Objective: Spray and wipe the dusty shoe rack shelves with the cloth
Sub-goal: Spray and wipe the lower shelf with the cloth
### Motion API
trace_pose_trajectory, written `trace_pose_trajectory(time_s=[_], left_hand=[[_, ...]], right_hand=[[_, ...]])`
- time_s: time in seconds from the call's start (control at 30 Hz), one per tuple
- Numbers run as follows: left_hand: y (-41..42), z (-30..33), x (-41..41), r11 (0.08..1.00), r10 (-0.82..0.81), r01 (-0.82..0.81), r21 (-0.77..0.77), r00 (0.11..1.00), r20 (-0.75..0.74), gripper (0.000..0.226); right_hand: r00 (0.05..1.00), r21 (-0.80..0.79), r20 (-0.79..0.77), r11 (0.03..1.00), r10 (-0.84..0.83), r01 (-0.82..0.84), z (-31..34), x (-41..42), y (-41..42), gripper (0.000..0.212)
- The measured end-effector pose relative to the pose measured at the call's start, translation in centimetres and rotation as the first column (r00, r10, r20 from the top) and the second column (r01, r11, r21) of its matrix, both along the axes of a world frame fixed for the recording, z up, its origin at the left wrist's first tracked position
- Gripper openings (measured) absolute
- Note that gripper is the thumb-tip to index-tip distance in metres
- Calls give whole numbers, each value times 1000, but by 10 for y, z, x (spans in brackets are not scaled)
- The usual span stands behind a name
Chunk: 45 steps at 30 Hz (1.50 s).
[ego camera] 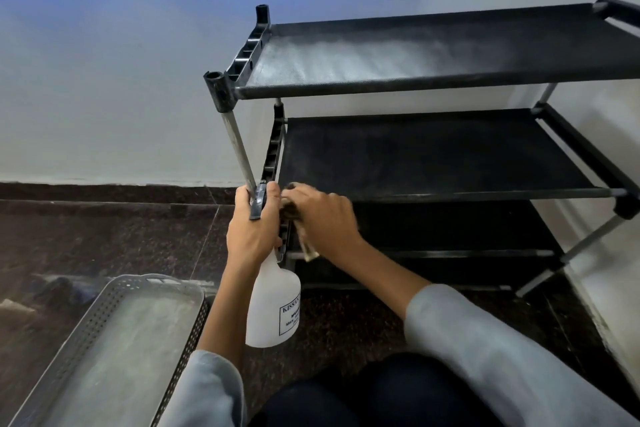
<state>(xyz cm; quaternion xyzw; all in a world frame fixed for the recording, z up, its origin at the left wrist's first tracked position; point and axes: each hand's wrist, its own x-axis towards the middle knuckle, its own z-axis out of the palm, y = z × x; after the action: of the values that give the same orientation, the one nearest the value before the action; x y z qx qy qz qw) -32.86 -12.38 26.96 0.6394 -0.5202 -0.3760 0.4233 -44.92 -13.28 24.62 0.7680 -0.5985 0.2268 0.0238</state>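
A black shoe rack [433, 152] with fabric shelves and metal posts stands against the white wall. Its top shelf [381, 59] carries a pale dusty streak. My left hand [254, 225] grips the black trigger head of a white spray bottle [273, 305], which hangs below it, close to the rack's front left post. My right hand [322, 218] is closed on a brownish cloth [306, 246] at the left front corner of the middle shelf [433, 156]. The lower shelves are in shadow.
A grey perforated plastic basket [114, 350] sits on the dark speckled stone floor [104, 239] at lower left. The white wall [104, 80] runs behind and to the right of the rack. My dark-trousered knees [381, 399] are at the bottom.
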Motion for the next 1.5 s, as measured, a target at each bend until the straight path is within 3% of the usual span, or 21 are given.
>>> trace_pose_trajectory(time_s=[0.17, 0.3, 0.4, 0.53, 0.67, 0.77, 0.87, 1.0, 1.13, 1.27, 1.33, 1.43, 1.5], left_hand=[[2, 2, 0, 1000, 13, -13, -4, 1000, -10, 32], [3, 3, -3, 1000, 3, -2, 7, 1000, -18, 34], [5, 5, -5, 1000, -11, 12, 14, 1000, -28, 36], [7, 0, -7, 1000, 7, -7, 1, 998, -61, 35], [8, -6, -14, 1000, 3, -3, 0, 996, -88, 51], [5, -9, -18, 1000, -7, 9, 11, 984, -180, 62], [5, -10, -26, 1000, -10, 11, 2, 974, -225, 43], [9, -8, -31, 1000, 8, -7, 3, 975, -220, 37], [8, -9, -32, 999, 34, -33, 8, 974, -223, 36], [10, -6, -37, 999, 35, -32, 17, 974, -222, 36], [9, -4, -37, 999, 47, -40, 36, 971, -235, 37], [12, -3, -42, 997, 50, -37, 61, 974, -223, 44], [14, -3, -45, 997, 42, -26, 78, 977, -208, 61]], right_hand=[[960, 7, 71, 963, -271, 271, -14, -102, 40, 55], [914, -72, 77, 912, -399, 404, -14, -170, 61, 48], [876, -17, 216, 896, -431, 444, -17, -155, 54, 39], [874, 19, 307, 921, -376, 389, -22, -127, 46, 42], [950, 89, 274, 988, -149, 130, -10, -61, 24, 41], [971, 92, 238, 996, -2, -20, -5, -10, 7, 23], [979, 45, 204, 999, -20, 11, -11, -25, 8, 34], [918, 53, 310, 968, -249, 245, -25, -107, 41, 57], [845, 33, 292, 887, -449, 460, -16, -197, 72, 45], [771, 96, 373, 848, -517, 522, -10, -197, 68, 34], [744, 110, 426, 846, -515, 522, -13, -176, 62, 33], [820, 123, 414, 917, -394, 379, -17, -132, 46, 35], [876, 148, 402, 963, -268, 226, -16, -97, 35, 43]])
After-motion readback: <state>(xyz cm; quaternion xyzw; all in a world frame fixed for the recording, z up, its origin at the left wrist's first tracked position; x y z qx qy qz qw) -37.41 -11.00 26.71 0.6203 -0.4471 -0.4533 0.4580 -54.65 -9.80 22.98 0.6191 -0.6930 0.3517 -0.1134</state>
